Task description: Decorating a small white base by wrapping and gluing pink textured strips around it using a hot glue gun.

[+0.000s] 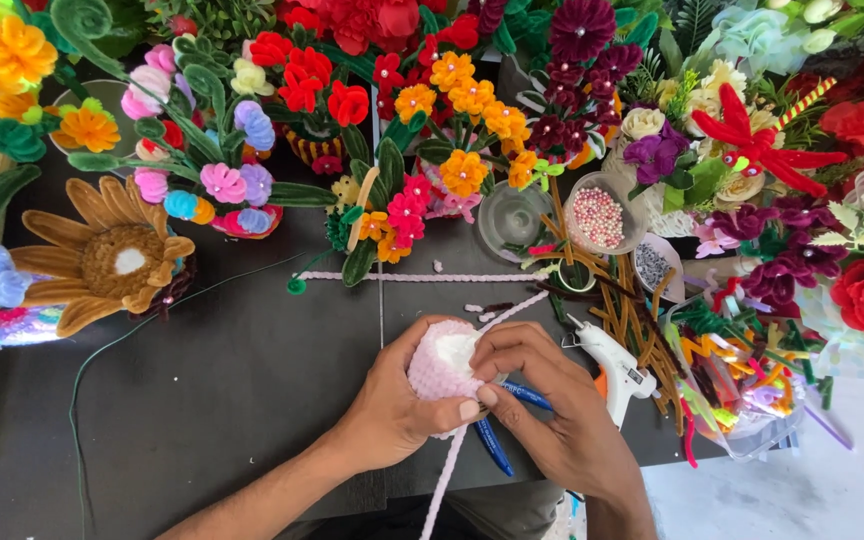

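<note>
My left hand cups a pale pink fuzzy ball with a white top, thumb pressed on its right side. My right hand rests against the ball from the right, fingers curled over its upper edge. A pink pipe cleaner strand hangs from the ball toward the table's near edge, and another stretch runs up to the right. Blue-handled scissors lie under my hands.
A white glue gun lies right of my hands. A long pink pipe cleaner lies across the black table. Pipe-cleaner flower bouquets ring the table; a brown sunflower is left, a cup of beads and loose stems right.
</note>
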